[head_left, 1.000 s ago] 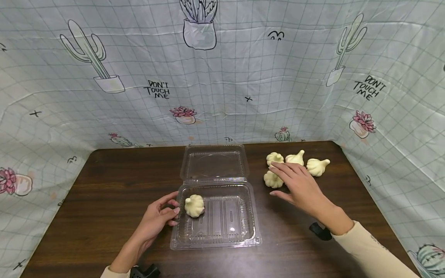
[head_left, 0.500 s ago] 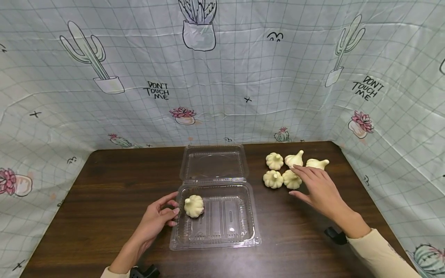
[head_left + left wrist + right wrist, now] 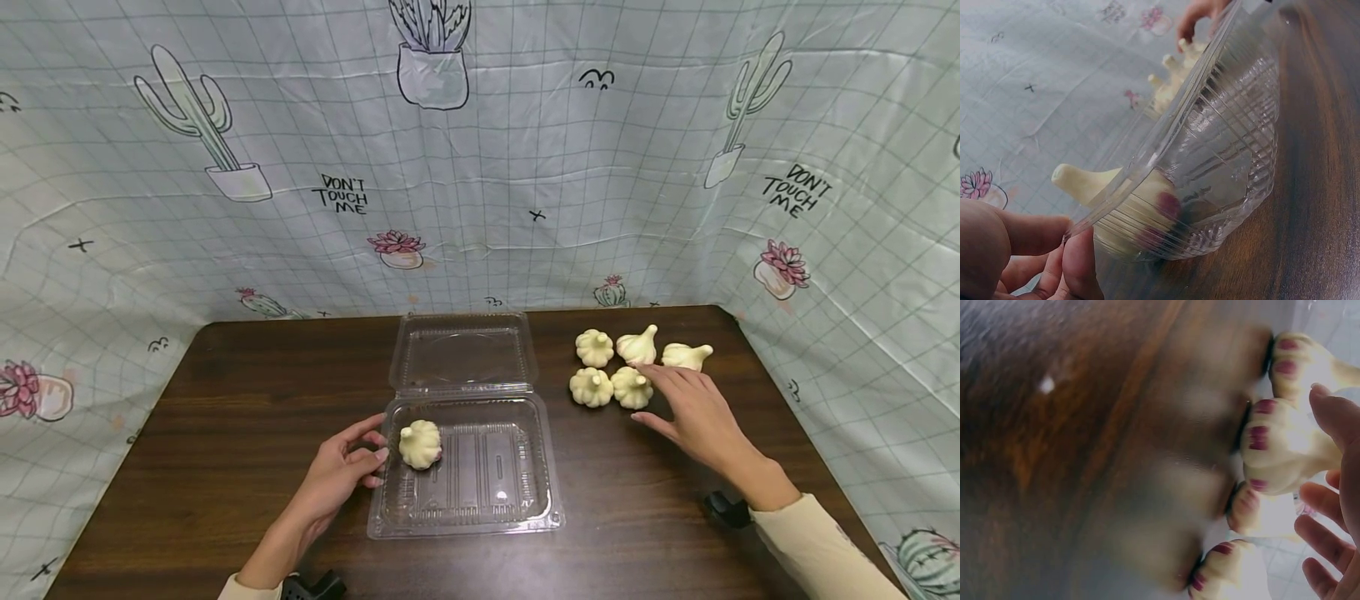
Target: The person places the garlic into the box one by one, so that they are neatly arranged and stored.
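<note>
My left hand (image 3: 341, 467) pinches the left rim of a clear plastic clamshell container (image 3: 495, 467), thumb and fingers on its edge in the left wrist view. A pale garlic bulb (image 3: 420, 444) with a stubby stem sits in the left part of its base. My right hand (image 3: 693, 421) hovers at the right side of another garlic bulb (image 3: 630, 389), thumb and fingers spread apart. In the right wrist view, the thumb (image 3: 1338, 415) lies over the stem end of a bulb (image 3: 1279, 447) with purple patches.
Several more garlic bulbs (image 3: 590, 388) are grouped at the back right of the dark wooden table (image 3: 285, 375). The container's lid (image 3: 463, 354) is folded back behind its base. A patterned cloth (image 3: 480, 167) surrounds the table's back and sides.
My right hand has shifted to the right and slightly back toward me, uncovering the front-row bulb it hid before. My left hand and the container stay where they were.
</note>
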`<state>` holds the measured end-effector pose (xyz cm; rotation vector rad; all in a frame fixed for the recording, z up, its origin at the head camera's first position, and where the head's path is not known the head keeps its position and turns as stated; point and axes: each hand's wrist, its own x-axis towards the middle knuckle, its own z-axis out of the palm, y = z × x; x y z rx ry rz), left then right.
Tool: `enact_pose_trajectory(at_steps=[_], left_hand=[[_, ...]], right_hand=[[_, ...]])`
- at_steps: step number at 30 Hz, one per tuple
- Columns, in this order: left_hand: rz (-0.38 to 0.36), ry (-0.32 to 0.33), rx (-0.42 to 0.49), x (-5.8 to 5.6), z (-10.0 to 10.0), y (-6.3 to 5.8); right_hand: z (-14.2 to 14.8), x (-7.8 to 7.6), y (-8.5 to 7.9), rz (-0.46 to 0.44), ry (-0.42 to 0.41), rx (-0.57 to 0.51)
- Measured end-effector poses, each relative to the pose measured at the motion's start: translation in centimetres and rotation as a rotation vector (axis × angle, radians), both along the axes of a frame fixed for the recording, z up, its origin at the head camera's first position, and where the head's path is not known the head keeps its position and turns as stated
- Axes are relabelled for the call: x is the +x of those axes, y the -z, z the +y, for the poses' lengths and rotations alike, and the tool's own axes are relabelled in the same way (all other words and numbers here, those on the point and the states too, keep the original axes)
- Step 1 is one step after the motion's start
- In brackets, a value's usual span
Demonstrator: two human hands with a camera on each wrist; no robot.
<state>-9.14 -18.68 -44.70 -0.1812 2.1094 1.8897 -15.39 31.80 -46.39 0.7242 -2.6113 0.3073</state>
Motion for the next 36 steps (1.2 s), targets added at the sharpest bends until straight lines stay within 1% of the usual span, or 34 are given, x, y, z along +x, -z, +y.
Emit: enact_pose_trajectory(at_steps=[7, 14, 20, 29, 36], left_hand=[[0.003, 0.008, 0.005, -0.08, -0.03, 0.03], [0.002, 0.012, 0.009, -0.24, 0.0, 0.04], [-0.004, 0.01, 0.009, -0.17, -0.01, 0.16], [-0.004, 0.01, 0.01, -0.1, -0.04, 0.1], [-0.007, 0.013, 0.012, -0.07, -0.05, 0.0]], right_hand=[[-0.13, -0.16, 0.38, -0.017, 0.001, -0.023], [-0.19, -0.43, 0.65, -0.007, -0.005, -0.043], [-0.29, -0.53, 0.88, 0.003, -0.02, -0.049], [-0.46, -0.55, 0.91, -0.035, 0.002, -0.046], [-0.38, -0.4, 0.96, -0.03, -0.009, -0.045]])
